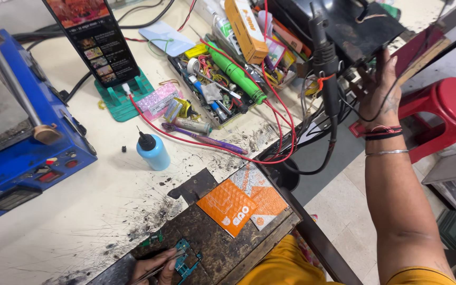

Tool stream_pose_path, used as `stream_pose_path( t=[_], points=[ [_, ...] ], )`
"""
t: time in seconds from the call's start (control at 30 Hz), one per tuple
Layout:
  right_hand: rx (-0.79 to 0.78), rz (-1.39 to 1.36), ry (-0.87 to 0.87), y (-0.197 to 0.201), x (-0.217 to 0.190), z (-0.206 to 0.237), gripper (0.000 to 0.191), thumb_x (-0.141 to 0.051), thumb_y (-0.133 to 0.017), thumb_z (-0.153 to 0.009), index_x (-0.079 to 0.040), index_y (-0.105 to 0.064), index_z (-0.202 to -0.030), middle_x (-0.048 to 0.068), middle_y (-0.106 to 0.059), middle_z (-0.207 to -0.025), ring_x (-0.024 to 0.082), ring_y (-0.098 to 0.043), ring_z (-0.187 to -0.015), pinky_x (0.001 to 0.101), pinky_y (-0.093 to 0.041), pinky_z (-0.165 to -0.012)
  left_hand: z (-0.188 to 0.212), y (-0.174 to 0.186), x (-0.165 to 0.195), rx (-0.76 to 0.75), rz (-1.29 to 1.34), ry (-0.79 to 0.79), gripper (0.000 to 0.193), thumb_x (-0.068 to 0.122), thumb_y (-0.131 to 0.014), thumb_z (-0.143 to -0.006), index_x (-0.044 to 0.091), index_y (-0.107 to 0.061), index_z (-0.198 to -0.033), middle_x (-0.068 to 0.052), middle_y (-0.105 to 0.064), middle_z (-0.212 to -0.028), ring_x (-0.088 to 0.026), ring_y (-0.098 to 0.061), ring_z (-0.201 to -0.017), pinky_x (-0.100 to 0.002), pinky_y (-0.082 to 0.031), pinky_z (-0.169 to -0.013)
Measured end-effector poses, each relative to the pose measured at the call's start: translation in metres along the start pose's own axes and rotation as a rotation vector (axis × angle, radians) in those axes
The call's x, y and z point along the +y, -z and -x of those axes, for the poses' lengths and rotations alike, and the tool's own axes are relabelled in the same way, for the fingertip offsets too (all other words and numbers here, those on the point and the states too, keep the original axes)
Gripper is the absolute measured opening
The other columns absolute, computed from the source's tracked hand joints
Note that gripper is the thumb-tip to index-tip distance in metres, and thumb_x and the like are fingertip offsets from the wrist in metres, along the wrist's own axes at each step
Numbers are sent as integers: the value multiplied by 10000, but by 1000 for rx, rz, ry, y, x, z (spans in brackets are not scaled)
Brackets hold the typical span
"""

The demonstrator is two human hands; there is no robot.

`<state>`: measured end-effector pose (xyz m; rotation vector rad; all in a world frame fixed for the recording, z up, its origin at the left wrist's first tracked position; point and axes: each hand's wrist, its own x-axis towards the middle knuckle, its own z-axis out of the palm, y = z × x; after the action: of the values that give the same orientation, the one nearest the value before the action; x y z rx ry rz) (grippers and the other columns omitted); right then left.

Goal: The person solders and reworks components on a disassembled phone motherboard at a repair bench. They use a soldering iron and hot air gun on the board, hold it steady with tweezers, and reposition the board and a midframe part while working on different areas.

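Down at the bottom edge, the left hand (151,268) is pinching tweezers (160,268) against a small teal circuit board (186,264) (thin, light, brittle; best held by edges), while the right hand (378,84), fingers loosely spread, is reaching toward cables at upper right.

The right hand (378,84) is raised on an extended forearm, fingers spread. The left hand (151,268) is held low, fingers pinched.

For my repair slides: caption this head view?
Left hand tweezes a circuit board; right hand reaches to the black station.
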<state>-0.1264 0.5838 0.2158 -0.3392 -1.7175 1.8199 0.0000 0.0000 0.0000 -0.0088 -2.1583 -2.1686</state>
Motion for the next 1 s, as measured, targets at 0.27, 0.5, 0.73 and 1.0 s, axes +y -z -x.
stream_pose_path(
  t=[0.27,0.5,0.73,1.0],
  points=[
    [258,-120,685,-32,-75,244,347,-370,-520,-1175,-57,-592,-1044,52,-607,-771,143,-556,-569,255,-481,-534,73,79,120,-159,-578,214,210,292,-749,-862,98,-778,-934,-49,-847,-894,-131,-829,-831,-337,-643,-736],
    [203,-890,-297,-103,-88,365,413,-385,-649,-1041,21,-621,-1117,120,-733,-1016,160,-735,-856,252,-637,-811,187,157,179,-135,-530,-116,192,339,-746,-853,171,-764,-942,-19,-825,-886,-213,-806,-786,-357,-603,-655],
    [7,-1219,-121,-164,-93,372,413,-321,-752,-967,44,-650,-1133,125,-720,-936,171,-726,-784,227,-618,-721,204,203,157,-158,-500,-166,191,332,-737,-881,153,-727,-949,-37,-802,-869,-276,-774,-745,-397,-586,-640],
    [-212,-808,88,-129,-21,359,176,-208,-701,-1149,-48,-640,-1108,26,-680,-991,64,-601,-786,159,-510,-725,119,192,57,-123,-409,-297,179,286,-726,-953,123,-673,-1007,-53,-789,-941,-288,-774,-808,-415,-606,-673]
  ],
)
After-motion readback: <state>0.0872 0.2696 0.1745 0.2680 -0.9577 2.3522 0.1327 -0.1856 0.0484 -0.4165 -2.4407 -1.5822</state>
